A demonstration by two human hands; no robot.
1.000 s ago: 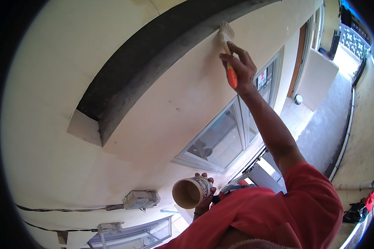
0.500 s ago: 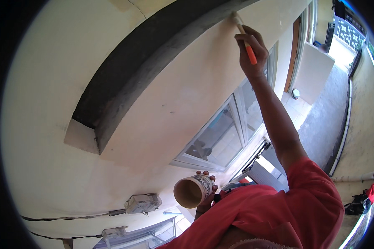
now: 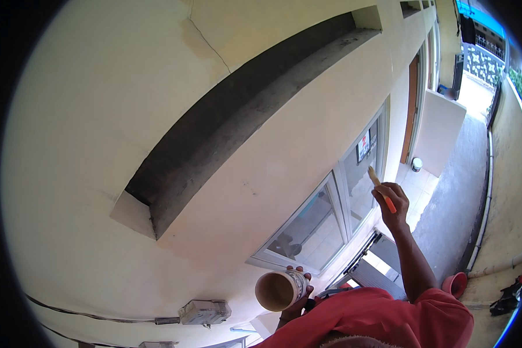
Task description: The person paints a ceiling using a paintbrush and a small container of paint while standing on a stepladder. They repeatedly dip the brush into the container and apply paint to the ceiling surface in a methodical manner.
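Note:
My left hand (image 3: 303,297) grips a cream cup (image 3: 272,289) with a patterned side, its open top facing me. My right hand (image 3: 395,206) is closed round a paintbrush (image 3: 373,177) with pale bristles and an orange-tipped handle, in front of a white-framed window (image 3: 310,225). Above, a long dark recess (image 3: 226,136) runs across the cream wall (image 3: 238,214), bristles apart from it.
Cables and a grey junction box (image 3: 203,313) are on the wall. A doorway (image 3: 410,110), a white bucket (image 3: 416,164), a narrow path (image 3: 458,185), a pipe along the opposite wall and a red basin (image 3: 454,284) are to the right.
My right hand and brush have dropped from the recess's lower edge to in front of the window. The view has shifted, showing more wall above and the red basin.

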